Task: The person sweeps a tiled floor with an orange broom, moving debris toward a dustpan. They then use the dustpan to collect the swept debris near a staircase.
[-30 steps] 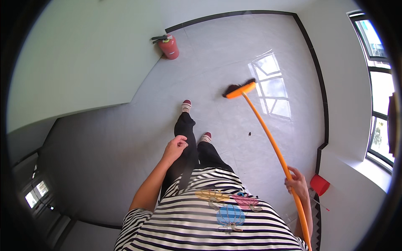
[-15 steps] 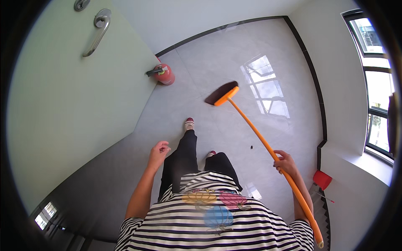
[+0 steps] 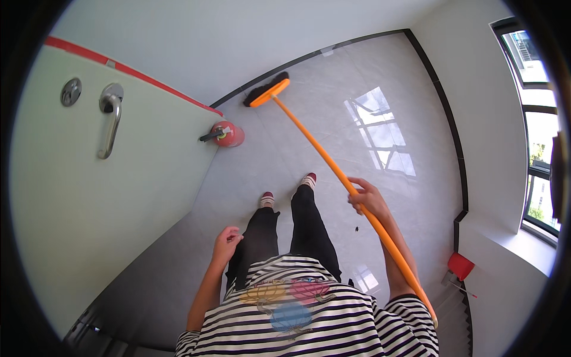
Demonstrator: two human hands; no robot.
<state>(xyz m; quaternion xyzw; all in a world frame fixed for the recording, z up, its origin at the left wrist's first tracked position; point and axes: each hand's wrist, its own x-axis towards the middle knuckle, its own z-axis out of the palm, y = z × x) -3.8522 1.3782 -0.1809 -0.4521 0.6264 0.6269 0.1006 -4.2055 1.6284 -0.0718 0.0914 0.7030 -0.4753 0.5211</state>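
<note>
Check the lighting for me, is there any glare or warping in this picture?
Head view: panes of the window look washed out in places; head view, too: a bright window-shaped reflection glares off the glossy floor, which darkens toward the lower left; same head view: the fisheye lens bends the dark baseboard, and the corners go black.

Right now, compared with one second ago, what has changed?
The broom head has swung forward and left, near the far baseboard. The right hand moved left, and the right shoe stepped past the left shoe. Nothing was taken or released: the right hand still grips the handle and the left hand still looks empty.
</note>
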